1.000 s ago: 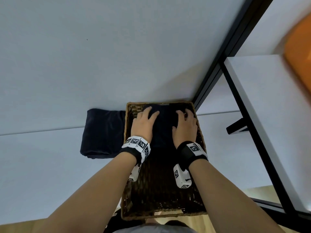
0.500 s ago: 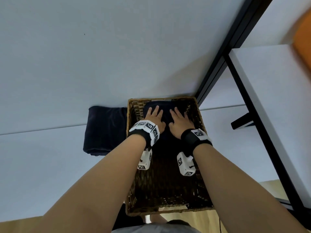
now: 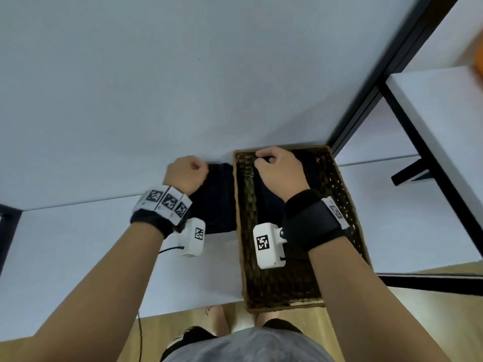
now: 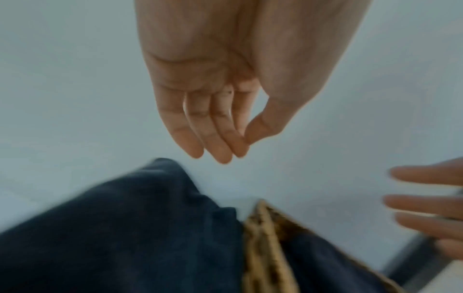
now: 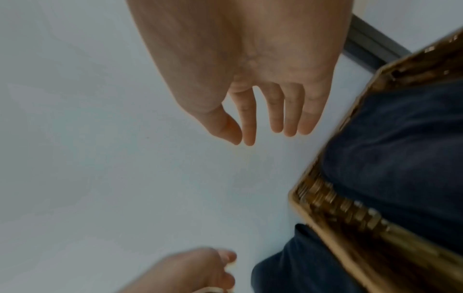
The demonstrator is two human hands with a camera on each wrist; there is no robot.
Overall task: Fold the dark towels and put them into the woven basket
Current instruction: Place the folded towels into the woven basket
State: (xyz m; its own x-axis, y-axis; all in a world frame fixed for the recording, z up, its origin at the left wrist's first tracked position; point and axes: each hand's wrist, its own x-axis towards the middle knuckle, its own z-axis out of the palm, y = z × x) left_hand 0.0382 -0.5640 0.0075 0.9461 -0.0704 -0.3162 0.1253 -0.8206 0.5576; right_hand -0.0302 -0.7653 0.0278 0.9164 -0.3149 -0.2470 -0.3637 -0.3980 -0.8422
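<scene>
A brown woven basket stands on the white table, with one folded dark towel lying in its far half. A second folded dark towel lies on the table against the basket's left wall. My left hand hovers over that towel's far left corner, its fingers loosely curled and holding nothing in the left wrist view. My right hand hangs over the basket's far left corner, fingers relaxed and empty in the right wrist view.
The white table stretches far and left of the basket. A black frame post runs along its right side, with a second white table beyond. The basket's near end overhangs the table's front edge.
Both hands have lifted off the towel in the basket. The left hand moved left over the towel on the table; the right hand shifted to the basket's far left corner.
</scene>
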